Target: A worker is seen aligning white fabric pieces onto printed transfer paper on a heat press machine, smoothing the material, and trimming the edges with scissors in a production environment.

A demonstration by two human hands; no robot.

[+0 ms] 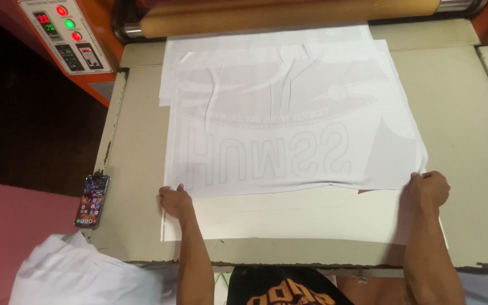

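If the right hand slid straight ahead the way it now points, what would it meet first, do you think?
The right hand points up the feed table. It already grips the white fabric sheet at its near corner; beyond that, probably the tan roller, though depth is unclear.

Dark floor left; orange machine [94,68], worn beige table [458,141], pink surface [12,226].

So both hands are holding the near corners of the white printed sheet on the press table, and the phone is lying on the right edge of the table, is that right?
Not quite. The head view shows the phone on the table's left edge, not the right. The rest holds: the left hand and right hand each hold a near corner of the white printed sheet.
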